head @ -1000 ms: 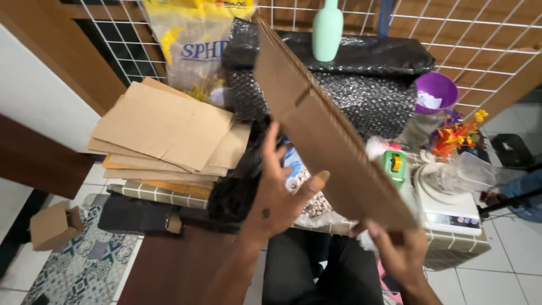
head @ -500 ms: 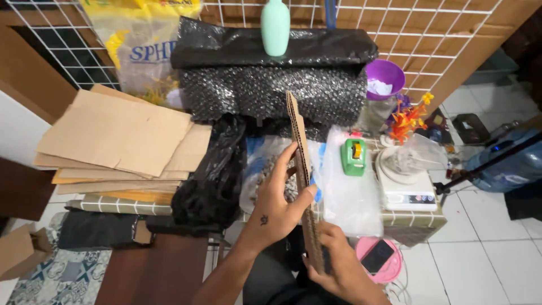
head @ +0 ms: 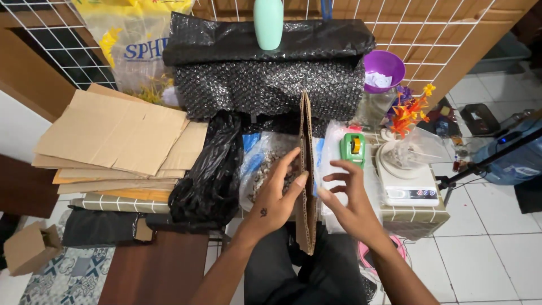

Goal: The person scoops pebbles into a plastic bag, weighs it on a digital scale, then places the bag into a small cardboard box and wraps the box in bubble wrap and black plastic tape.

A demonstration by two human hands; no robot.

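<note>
As seen edge-on, cardboard sheet point(head: 306, 181) between left hand point(head: 276, 195), right hand point(head: 350, 197).

A low checked table point(head: 415, 217) bears a scale point(head: 407, 186). Left of the scale lie a green tape dispenser point(head: 352, 148), black bag point(head: 210, 175) and flat cardboard stack point(head: 116, 138).

Left hand point(head: 275, 195) and right hand point(head: 349, 199) raised, palms facing, fingers point(head: 337, 177) spread.
</note>
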